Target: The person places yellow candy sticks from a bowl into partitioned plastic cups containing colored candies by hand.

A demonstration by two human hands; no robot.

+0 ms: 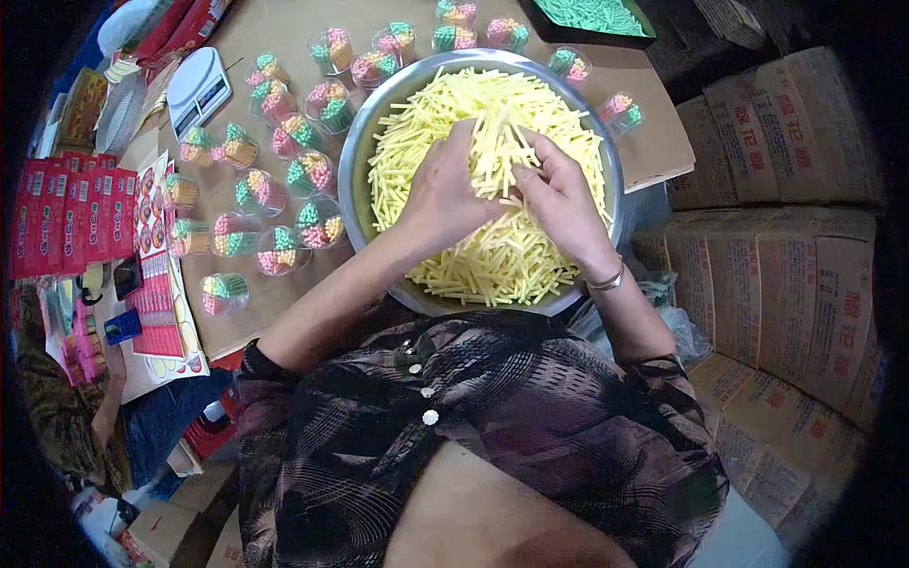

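A big steel bowl (pixel 354 194) stands before me, heaped with short pale-yellow sticks (pixel 431 109). Over the middle of the heap, my left hand (pixel 445 194) is closed around a loose bunch of these yellow sticks (pixel 497 156). My right hand (pixel 565 194) closes on the same bunch from the other side, its thumb and fingers bent against the sticks. Some fingertips are hidden behind the bunch. Left of the bowl stand several clear plastic cups (pixel 258 192) filled with green, pink and yellow sticks.
A white scale (pixel 199 90) sits at the back left, near red printed packets (pixel 71 218). A black tray (pixel 597 21) of green sticks is at the back right. Cardboard boxes (pixel 767 142) are stacked to the right. Another person's arm (pixel 109 402) shows at far left.
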